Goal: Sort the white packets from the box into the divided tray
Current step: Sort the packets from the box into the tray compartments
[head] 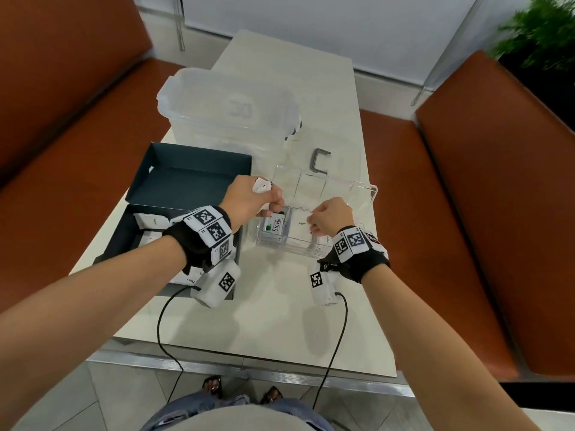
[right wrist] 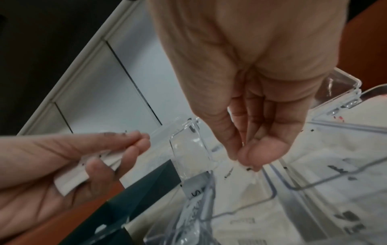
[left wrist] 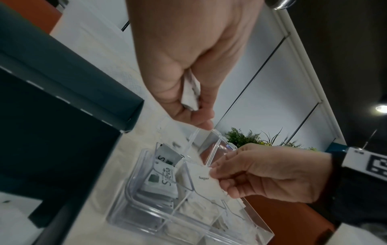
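My left hand (head: 270, 197) grips a small bunch of white packets (head: 261, 185) against its palm, above the left end of the clear divided tray (head: 306, 254). My right hand (head: 311, 223) pinches one white packet marked Sugar (left wrist: 206, 180) over the tray's middle compartment. Stevia packets (head: 275, 228) lie in the left compartment. The dark box (head: 115, 241) stands left of the tray, with more white packets (head: 152, 220) inside. In the right wrist view the left hand's packets (right wrist: 83, 172) are folded under its thumb.
The dark box lid (head: 193, 178) lies open behind the box. A big clear plastic tub (head: 227, 110) stands further back, and a grey handle (head: 320, 161) rests behind the tray. Orange bench seats flank the table. Wrist cables hang over the front edge.
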`<state>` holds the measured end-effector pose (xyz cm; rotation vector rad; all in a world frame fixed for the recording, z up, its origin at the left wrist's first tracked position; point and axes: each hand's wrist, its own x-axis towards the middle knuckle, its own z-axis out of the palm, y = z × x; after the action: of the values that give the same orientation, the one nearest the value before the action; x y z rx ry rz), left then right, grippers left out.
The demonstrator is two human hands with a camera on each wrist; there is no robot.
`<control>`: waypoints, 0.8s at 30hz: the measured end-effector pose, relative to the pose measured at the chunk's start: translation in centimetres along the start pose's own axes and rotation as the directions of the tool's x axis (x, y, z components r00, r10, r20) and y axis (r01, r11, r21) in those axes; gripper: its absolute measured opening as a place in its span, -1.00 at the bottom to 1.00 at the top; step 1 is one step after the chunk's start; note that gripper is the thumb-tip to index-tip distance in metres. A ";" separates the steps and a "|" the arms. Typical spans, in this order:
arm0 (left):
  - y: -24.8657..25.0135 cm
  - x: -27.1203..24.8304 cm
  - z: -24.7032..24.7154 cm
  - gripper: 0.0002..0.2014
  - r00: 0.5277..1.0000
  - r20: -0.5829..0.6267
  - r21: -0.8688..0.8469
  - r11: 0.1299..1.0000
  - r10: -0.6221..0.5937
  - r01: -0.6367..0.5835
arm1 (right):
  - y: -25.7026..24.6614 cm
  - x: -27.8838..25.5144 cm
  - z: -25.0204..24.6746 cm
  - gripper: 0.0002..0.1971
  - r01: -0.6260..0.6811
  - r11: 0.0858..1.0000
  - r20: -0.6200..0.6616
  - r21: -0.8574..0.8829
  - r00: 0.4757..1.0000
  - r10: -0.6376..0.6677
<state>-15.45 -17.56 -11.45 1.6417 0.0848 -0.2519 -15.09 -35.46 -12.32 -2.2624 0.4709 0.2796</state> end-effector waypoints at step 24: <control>2.1 -0.5 1.3 -0.56 0.899 0.327 -0.609 0.662 -0.291 0.436 | 1.0 -0.6 0.0 -0.86 0.338 0.762 0.063 -0.553 0.928 -0.367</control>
<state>-15.64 -19.02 -9.40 0.8422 0.3208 -0.6248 -16.11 -35.90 -12.80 -2.8773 -0.0454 0.1772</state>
